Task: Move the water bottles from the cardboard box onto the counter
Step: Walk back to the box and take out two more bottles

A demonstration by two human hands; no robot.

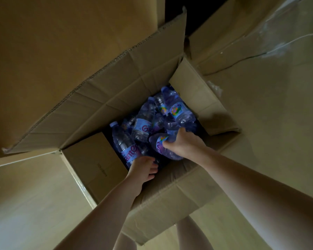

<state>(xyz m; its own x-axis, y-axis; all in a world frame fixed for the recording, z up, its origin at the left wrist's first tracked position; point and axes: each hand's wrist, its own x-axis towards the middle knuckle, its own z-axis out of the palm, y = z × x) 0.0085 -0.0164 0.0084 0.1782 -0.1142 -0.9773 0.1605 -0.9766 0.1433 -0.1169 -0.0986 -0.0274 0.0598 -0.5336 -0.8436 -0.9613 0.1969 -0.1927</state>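
Looking down into an open cardboard box (90,165), the view takes in brown flaps splayed to all sides, the far-left flap (105,91) standing highest. Inside, in dim light, lies a heap of clear water bottles (152,121) with blue labels, piled at mixed angles; the bottom of the box is hidden beneath them. At the left of the heap one bottle (124,143) lies with its cap pointing far, its near end covered by the left hand (143,168), whose fingers curl around it. To the right, the right hand (181,143) clamps a second bottle (161,146), thumb across its label and fingers wrapped over the far side; its cap is out of sight. Another large box (260,42) with clear tape fills the far right, cut off by the frame. No counter shows.
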